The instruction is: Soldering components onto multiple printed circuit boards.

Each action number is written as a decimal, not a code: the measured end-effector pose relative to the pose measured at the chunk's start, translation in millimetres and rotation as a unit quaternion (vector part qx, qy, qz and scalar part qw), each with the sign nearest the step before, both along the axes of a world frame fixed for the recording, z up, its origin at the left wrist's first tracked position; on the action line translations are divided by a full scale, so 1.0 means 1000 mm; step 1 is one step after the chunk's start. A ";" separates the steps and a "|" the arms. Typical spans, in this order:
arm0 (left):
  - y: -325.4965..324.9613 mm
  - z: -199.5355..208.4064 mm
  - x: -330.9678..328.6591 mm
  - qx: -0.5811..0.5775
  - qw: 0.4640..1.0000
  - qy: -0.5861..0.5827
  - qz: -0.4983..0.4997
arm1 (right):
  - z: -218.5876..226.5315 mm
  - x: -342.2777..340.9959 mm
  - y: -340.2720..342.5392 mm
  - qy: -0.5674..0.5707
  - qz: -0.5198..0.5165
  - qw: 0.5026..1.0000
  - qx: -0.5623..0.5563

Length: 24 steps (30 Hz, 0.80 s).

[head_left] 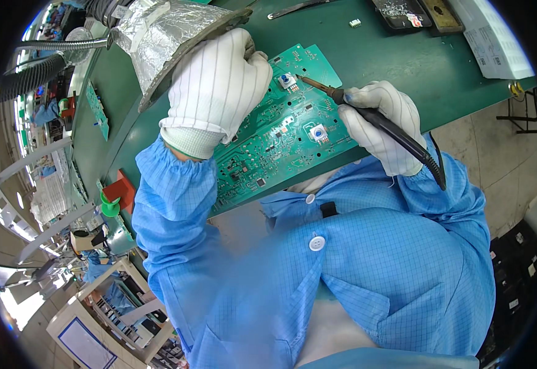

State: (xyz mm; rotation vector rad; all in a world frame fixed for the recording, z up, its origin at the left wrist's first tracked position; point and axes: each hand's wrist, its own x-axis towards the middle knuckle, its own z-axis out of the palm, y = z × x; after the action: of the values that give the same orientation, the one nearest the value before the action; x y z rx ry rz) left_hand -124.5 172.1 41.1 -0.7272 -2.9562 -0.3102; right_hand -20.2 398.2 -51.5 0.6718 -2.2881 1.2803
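A green circuit board (pixel 280 157) lies at an angle on the green bench, covered with small parts. It carries two square white components with blue centres, an upper one (pixel 287 80) and a lower one (pixel 319 133). My right hand (pixel 384 120), in a white glove, is closed round the black handle of a soldering iron (pixel 397 130). The iron's tip is beside the upper component; contact is unclear. My left hand (pixel 222 86), in a striped white glove, is curled over the board's upper left. Its fingertips face away, hiding anything they pinch.
A foil-covered funnel hood (pixel 160 43) on a flexible hose is close to my left hand. Tweezers (pixel 299 8), a small white connector (pixel 355 23), a dark tray (pixel 402 13) and a white box (pixel 490 40) are along the far side. Another board (pixel 97 111) lies left.
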 end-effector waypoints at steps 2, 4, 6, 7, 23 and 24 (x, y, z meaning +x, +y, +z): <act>-0.002 -0.004 -0.002 -0.023 1.000 0.012 -0.018 | 0.000 0.000 -0.002 -0.006 0.000 1.000 0.001; 0.000 -0.004 -0.002 -0.030 0.999 0.009 -0.017 | -0.002 -0.001 -0.005 -0.041 -0.003 0.997 -0.061; 0.000 -0.005 -0.003 -0.036 0.999 0.008 -0.015 | -0.001 -0.002 -0.006 -0.031 -0.004 0.998 -0.053; -0.001 -0.007 -0.003 -0.036 0.999 0.026 -0.022 | -0.001 -0.002 -0.006 -0.020 -0.005 0.999 -0.046; 0.010 -0.009 0.001 -0.079 0.995 0.037 -0.039 | -0.002 0.001 -0.002 -0.019 0.003 1.000 0.000; 0.010 -0.011 0.001 -0.079 0.995 0.037 -0.039 | -0.002 0.001 -0.003 -0.023 0.001 1.000 -0.007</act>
State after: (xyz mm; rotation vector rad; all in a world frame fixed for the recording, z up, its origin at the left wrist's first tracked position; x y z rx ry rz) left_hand -123.9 181.7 30.2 -0.8549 -2.9118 -0.0523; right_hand -19.2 395.7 -53.1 0.6471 -2.3141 1.3243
